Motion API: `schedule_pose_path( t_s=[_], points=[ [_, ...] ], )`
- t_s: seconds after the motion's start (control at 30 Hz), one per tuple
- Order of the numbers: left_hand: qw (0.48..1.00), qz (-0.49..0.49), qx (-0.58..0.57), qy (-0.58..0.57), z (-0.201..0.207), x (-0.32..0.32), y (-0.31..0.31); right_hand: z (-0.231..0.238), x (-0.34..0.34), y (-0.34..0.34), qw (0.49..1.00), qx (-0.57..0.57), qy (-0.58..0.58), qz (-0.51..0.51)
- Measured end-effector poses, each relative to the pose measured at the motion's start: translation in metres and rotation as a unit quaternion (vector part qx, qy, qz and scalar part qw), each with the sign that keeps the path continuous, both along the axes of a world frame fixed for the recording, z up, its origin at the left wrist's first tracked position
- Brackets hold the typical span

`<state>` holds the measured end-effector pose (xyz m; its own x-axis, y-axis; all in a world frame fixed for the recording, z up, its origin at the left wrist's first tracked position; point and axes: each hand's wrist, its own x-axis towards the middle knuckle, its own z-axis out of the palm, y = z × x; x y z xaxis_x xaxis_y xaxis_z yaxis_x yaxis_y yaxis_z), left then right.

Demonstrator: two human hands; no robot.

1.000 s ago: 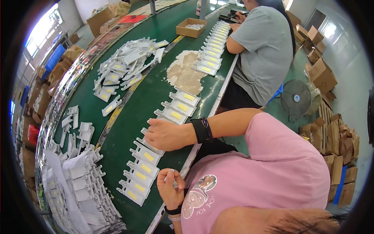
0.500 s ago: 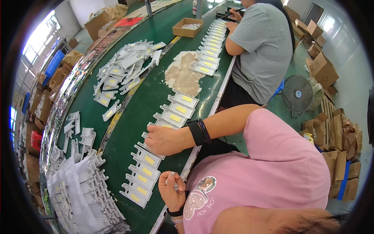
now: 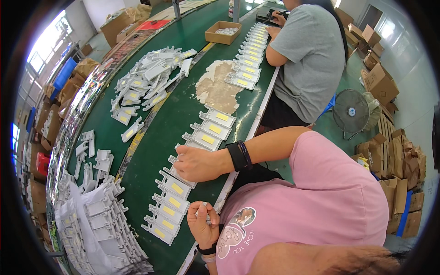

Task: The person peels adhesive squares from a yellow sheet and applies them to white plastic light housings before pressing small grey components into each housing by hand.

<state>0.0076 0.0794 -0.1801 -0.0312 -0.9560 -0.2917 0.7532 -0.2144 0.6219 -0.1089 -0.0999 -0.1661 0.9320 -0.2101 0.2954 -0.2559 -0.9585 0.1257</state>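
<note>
A row of overlapping white plastic panels (image 3: 168,210), each with a yellow rectangle, lies along the near edge of the green table. My right hand (image 3: 200,163) rests over the middle of this row, its fingers curled down onto a panel. The fingertips are partly hidden, and whatever they pinch does not show clearly. Lower down, beside the nearest panels, my left hand (image 3: 204,223) is raised at the table edge. Its fingers are closed, with a small whitish piece (image 3: 204,204) between thumb and fingertips and more pale bits in the palm, too small to name.
Loose panels (image 3: 149,75) lie heaped across the table, and stacked panels (image 3: 103,224) stand at lower left. A cardboard box (image 3: 222,32) holds small white parts. A co-worker in a grey shirt (image 3: 305,59) sits beside another panel row (image 3: 248,63). A fan (image 3: 350,111) stands behind.
The whole view has shifted slightly. My right hand stays over the same part of the row with only slight finger movement, and my left hand keeps its closed pose.
</note>
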Motion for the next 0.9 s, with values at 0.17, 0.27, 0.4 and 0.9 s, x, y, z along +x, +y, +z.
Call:
schedule_pose_path(
  t_s=[0.17, 0.27, 0.4, 0.9],
  points=[
    [1.0, 0.002, -0.007, 0.01, -0.001, 0.0, 0.001, 0.012, -0.009, 0.0, 0.992, 0.075, -0.102, 0.028],
    [0.999, 0.017, -0.003, 0.032, -0.003, 0.0, 0.001, 0.027, -0.015, 0.011, 0.97, 0.209, -0.124, 0.03],
    [0.996, 0.039, 0.012, 0.079, -0.001, 0.0, -0.001, 0.032, -0.028, 0.023, 0.893, 0.41, -0.168, 0.081],
    [0.999, 0.021, 0.004, 0.042, 0.005, -0.002, -0.002, 0.035, -0.039, 0.035, 0.817, 0.519, -0.171, 0.185]
  ],
)
